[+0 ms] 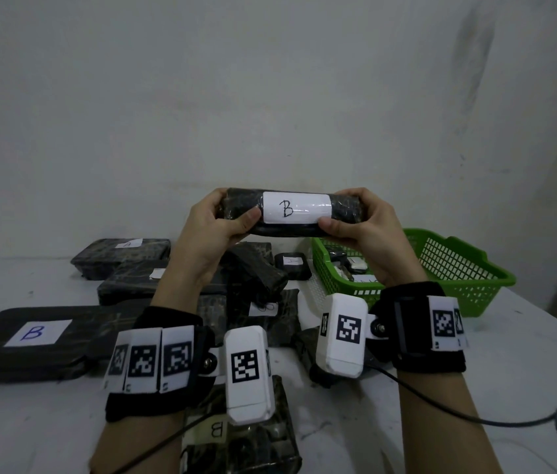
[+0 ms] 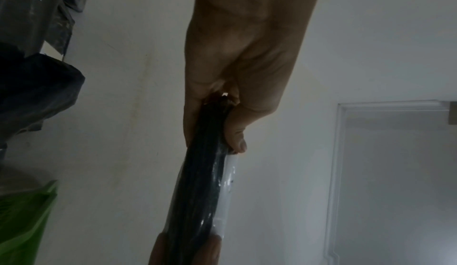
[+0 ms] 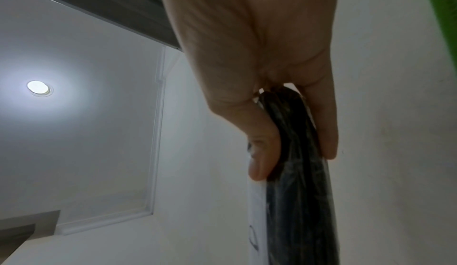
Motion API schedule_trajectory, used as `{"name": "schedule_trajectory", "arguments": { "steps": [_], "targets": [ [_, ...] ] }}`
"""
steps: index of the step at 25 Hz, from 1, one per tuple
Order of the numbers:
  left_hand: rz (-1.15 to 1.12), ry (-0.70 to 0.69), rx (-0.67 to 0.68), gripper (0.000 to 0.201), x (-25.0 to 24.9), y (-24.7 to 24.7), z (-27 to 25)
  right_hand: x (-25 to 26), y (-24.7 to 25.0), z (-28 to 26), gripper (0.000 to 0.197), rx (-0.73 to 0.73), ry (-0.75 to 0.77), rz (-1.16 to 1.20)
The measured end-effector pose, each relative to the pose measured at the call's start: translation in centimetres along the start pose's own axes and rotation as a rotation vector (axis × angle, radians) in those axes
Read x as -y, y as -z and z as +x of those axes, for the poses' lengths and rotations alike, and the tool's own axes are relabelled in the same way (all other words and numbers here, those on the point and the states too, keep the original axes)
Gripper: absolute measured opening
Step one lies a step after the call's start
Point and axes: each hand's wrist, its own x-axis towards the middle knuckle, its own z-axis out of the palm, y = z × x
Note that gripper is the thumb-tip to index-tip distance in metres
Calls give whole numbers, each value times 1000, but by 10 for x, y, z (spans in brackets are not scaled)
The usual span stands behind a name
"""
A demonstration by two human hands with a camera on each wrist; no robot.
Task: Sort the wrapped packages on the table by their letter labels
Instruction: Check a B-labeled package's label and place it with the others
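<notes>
Two hands hold one black wrapped package (image 1: 290, 213) level in the air at the centre of the head view, above the table and in front of a pale wall. Its white label (image 1: 296, 207), marked B, faces the camera. The left hand (image 1: 214, 230) grips the package's left end, thumb pressed on the front beside the label's left edge, fingers curled behind. The right hand (image 1: 361, 227) grips the right end the same way, thumb at the label's lower right corner. In the left wrist view the package (image 2: 202, 181) runs down the frame, pinched between thumb and fingers. The right wrist view shows the same pinch on the other end (image 3: 296, 152).

Below the package, the white table (image 1: 509, 371) holds more black packages. A flat one marked B (image 1: 36, 333) lies at lower left, two more stacked packages (image 1: 126, 265) sit behind it, and another marked B (image 1: 217, 431) lies at bottom centre between the wrists. A green basket (image 1: 458, 265) stands at right, just below the right hand, with small items inside. Bare tabletop shows at lower right and along the left edge.
</notes>
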Motion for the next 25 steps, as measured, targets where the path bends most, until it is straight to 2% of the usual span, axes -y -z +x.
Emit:
{"name": "schedule_trajectory", "arguments": {
  "steps": [5, 8, 12, 14, 17, 22, 25],
  "targets": [
    [-2, 1, -56, 19, 2, 2, 2, -1, -3, 0, 32, -23, -4, 40],
    [-24, 58, -2, 13, 2, 1, 2, -2, -2, 1, 37, 31, -52, 43],
    [-60, 85, 84, 28, 2, 2, -1, -1, 1, 0, 41, 89, -50, 82],
    [-72, 83, 135, 33, 2, 3, -2, 0, 5, -1, 42, 124, -42, 79],
    [-48, 40, 123, 30, 2, 2, -3, 2, 9, -3, 44, 172, 1, 20],
    [72, -25, 61, 27, 3, 2, -1, -1, 11, -2, 41, 98, 89, -91],
    [76, -2, 86, 28, 5, 3, 0, -1, 10, -1, 43, 82, 84, -93]
  ]
}}
